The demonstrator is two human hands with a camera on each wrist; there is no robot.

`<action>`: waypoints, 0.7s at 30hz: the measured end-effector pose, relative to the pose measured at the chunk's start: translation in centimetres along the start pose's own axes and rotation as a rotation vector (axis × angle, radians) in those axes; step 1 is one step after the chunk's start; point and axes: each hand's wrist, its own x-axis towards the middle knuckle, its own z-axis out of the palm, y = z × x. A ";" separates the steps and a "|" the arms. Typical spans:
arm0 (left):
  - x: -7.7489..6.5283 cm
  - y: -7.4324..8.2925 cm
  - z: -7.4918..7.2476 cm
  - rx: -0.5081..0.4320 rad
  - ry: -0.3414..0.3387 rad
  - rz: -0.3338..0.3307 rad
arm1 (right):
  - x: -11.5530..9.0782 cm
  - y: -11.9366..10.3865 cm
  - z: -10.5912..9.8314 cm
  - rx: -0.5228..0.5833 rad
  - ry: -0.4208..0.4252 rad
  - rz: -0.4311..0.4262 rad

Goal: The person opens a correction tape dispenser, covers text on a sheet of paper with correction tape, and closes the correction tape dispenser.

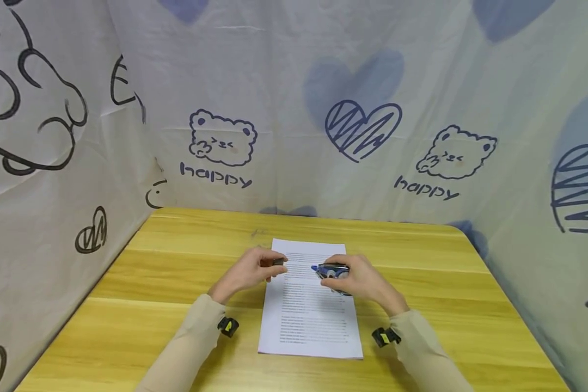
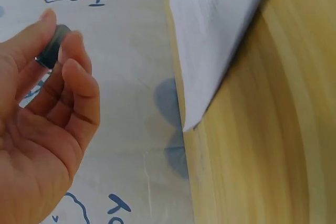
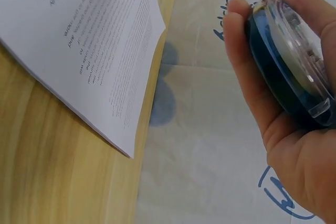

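Note:
My left hand (image 1: 251,268) pinches a small dark cap (image 2: 53,47) between thumb and fingertips, over the left edge of the printed sheets. In my right hand (image 1: 365,277) is a correction tape dispenser (image 3: 286,59) with a dark blue body and a clear side. Its blue tip (image 1: 315,268) points left, toward the cap, with a gap between them. Beneath both hands lies a stack of printed paper (image 1: 318,321), covered in lines of small text. The palm side of the right hand hides part of the dispenser.
The paper rests on a yellow wood-grain table (image 1: 176,272). White cloth (image 1: 284,109) with drawn bears and hearts hangs behind the table and along both sides. A black band (image 1: 228,326) with a yellow mark sits at the left wrist, and a similar one (image 1: 385,337) at the right.

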 end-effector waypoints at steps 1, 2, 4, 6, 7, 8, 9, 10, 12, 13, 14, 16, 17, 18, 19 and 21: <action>-0.1 -0.2 -0.1 0.014 0.011 -0.009 | 0.1 0.0 0.1 -0.008 -0.004 -0.016; -0.2 -0.4 -0.2 0.028 0.020 -0.017 | 0.1 0.1 0.1 -0.014 -0.008 -0.029; -0.3 -0.8 -0.3 0.067 0.033 -0.024 | 0.1 0.1 0.1 -0.024 -0.020 -0.054; -0.3 -1.1 -0.5 0.124 0.036 -0.048 | 0.1 0.2 0.0 -0.023 -0.030 -0.067; -0.3 -1.2 -0.6 0.152 0.036 -0.064 | 0.1 0.2 0.0 -0.025 -0.035 -0.073; -0.3 -1.3 -0.7 0.180 0.036 -0.087 | 0.0 0.3 -0.1 -0.026 -0.039 -0.078; -0.4 -1.4 -0.8 0.205 0.036 -0.116 | 0.0 0.4 -0.1 -0.031 -0.042 -0.086; -0.4 -1.6 -0.9 0.230 0.034 -0.150 | 0.1 0.5 -0.1 -0.032 -0.044 -0.091; -0.6 -1.7 -1.0 0.267 0.025 -0.221 | 0.1 0.6 0.0 -0.049 -0.035 -0.104; -0.8 -1.8 -1.1 0.291 0.018 -0.247 | 0.2 0.7 0.0 -0.046 -0.029 -0.100; -0.9 -2.0 -1.1 0.311 0.008 -0.272 | 0.3 0.8 0.0 -0.040 -0.019 -0.088; -1.0 -2.2 -1.2 0.353 -0.012 -0.302 | 0.4 0.9 0.1 -0.008 0.002 -0.053; -1.1 -2.3 -1.2 0.373 -0.024 -0.315 | 0.5 1.0 0.2 0.014 0.013 -0.029; -1.2 -2.5 -1.2 0.393 -0.033 -0.321 | 0.5 1.0 0.2 0.039 0.028 -0.004; -1.2 -2.6 -1.3 0.410 -0.043 -0.326 | 0.6 1.0 0.3 0.072 0.040 0.021; -1.3 -2.9 -1.4 0.427 -0.063 -0.337 | 0.7 1.1 0.3 0.122 0.064 0.052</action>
